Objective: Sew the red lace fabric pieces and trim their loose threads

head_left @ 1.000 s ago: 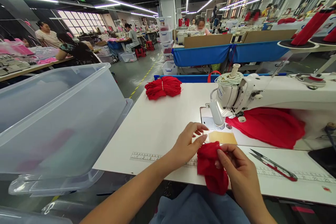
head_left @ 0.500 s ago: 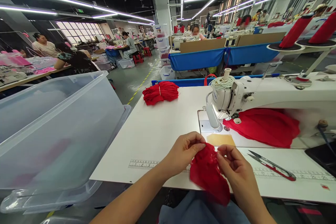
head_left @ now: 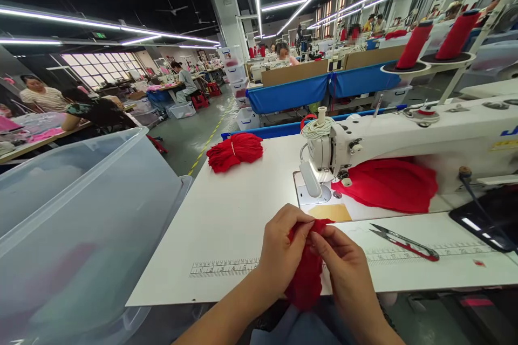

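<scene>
Between my hands, at the table's front edge, a red piece of fabric (head_left: 304, 283) hangs down towards my lap. My left hand (head_left: 283, 248) pinches its upper edge between thumb and fingers. Close beside it, my right hand (head_left: 342, 259) grips the same edge, thumb against fingers. Beyond them stands a white sewing machine (head_left: 388, 135), with more red fabric (head_left: 392, 183) lying under its arm. Thread snips (head_left: 404, 242) with a red handle lie on the table to the right of my right hand.
A tied bundle of red fabric (head_left: 235, 152) lies at the table's far left. Large clear plastic bins (head_left: 81, 215) stand to the left. Red thread cones (head_left: 416, 46) stand above the machine, and a dark phone-like object (head_left: 485, 218) is at right. Other people sit further off.
My hands have come closer together on the red fabric, which is now bunched narrower between them. The view has turned a little to the right.
</scene>
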